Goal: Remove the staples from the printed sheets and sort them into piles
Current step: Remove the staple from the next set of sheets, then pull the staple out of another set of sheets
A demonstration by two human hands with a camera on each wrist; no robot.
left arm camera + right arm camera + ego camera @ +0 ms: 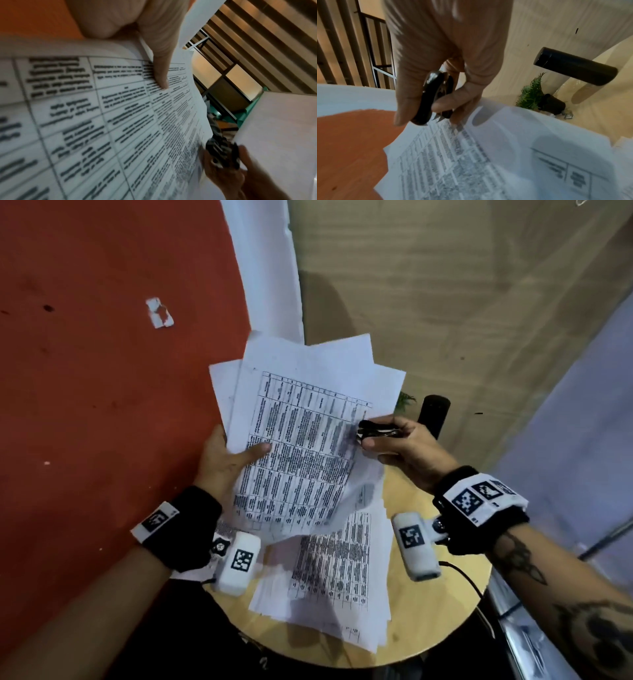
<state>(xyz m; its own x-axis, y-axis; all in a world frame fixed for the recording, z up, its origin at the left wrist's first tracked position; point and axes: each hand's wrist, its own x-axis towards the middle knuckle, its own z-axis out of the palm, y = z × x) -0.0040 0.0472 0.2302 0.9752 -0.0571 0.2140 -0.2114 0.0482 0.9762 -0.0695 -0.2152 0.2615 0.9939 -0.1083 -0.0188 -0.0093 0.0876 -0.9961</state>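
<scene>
- Above the round table (428,621), between my two hands, my right hand (407,450) is curled round the staple remover (375,431), thumb and fingers clamped on its black body, claws pointing left at the paper.
- Just left of those claws lies the right edge of the printed sheets (298,446); in the right wrist view the metal tips sit right at that edge, touching or nearly so (too blurred to settle which).
- My left hand (229,460) pinches the sheaf on its left side, thumb on top over the print, fingers under.
- The long axis of the sheets runs near to far, fanned at the far end, so the remover comes at them crosswise.
- I can't make out a staple; my guess is it sits near the claws.
- Below, nearer me, a pile of sheets (329,577) rests on the table.
</scene>
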